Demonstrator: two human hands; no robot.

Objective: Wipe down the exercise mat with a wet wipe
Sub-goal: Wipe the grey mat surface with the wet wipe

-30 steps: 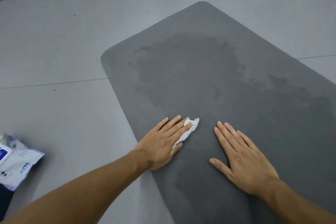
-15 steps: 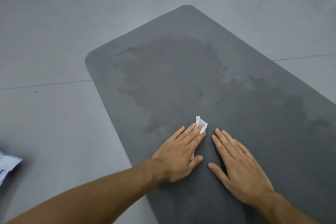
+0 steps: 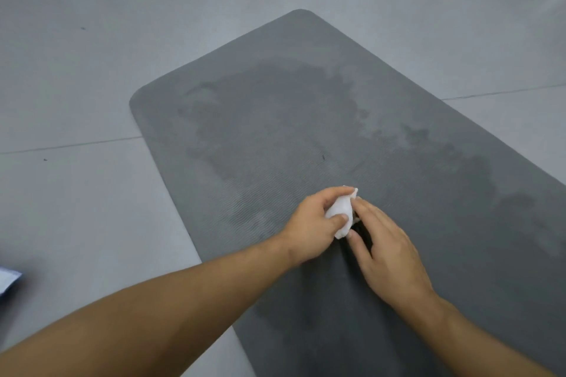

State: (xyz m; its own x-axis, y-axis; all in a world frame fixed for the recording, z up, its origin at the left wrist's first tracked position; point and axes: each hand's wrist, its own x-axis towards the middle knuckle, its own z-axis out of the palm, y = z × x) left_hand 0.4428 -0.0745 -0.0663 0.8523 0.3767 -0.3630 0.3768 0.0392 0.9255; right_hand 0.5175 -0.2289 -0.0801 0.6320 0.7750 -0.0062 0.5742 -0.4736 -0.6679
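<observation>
A dark grey exercise mat [image 3: 306, 107] lies on the floor, running from the far centre to the near right, with darker damp patches across its middle. My left hand [image 3: 312, 223] is lifted a little off the mat and grips a crumpled white wet wipe [image 3: 341, 214] between thumb and fingers. My right hand [image 3: 389, 251] is right beside it, its fingertips touching the wipe's right edge; whether they pinch it is unclear.
Pale grey tiled floor [image 3: 92, 70] surrounds the mat on the left and far side. A corner of a white and blue wipe packet [image 3: 7, 280] shows at the left edge.
My left hand went from pressing the wipe flat on the mat to lifting and gripping it. My right hand came off the mat and moved in to touch the wipe.
</observation>
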